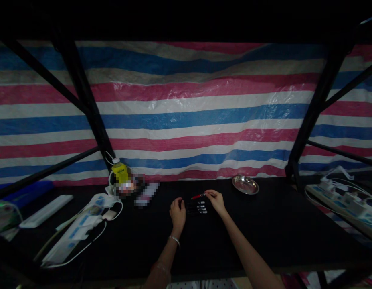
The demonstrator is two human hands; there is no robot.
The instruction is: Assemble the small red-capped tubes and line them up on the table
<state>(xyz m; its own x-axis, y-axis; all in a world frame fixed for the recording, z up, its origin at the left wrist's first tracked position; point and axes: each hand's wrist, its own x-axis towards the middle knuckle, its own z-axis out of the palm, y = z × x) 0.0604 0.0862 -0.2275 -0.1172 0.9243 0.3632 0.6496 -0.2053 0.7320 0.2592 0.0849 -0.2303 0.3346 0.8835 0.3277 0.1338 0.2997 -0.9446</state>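
My right hand (215, 200) pinches one end of a slim red pen-like stick (198, 197) between thumb and fingertips, just above the black tabletop. Below it, several dark pen-like sticks with shiny silver ends (201, 209) lie side by side in a row; their dark parts barely show against the black surface. At the left end of this row rests my left hand (177, 212), its fingers loosely curled with the thumb apart, and I see nothing in it. A bracelet (175, 240) circles the left wrist.
A round metal dish (245, 185) stands at the back right. Further left are a yellow bottle (120, 172), a blurred-out flat item (146, 194) and a white power strip (74, 235) with cables. More plugs and chargers (351, 200) lie at the right. Black frame posts (89, 104) flank the striped sheet.
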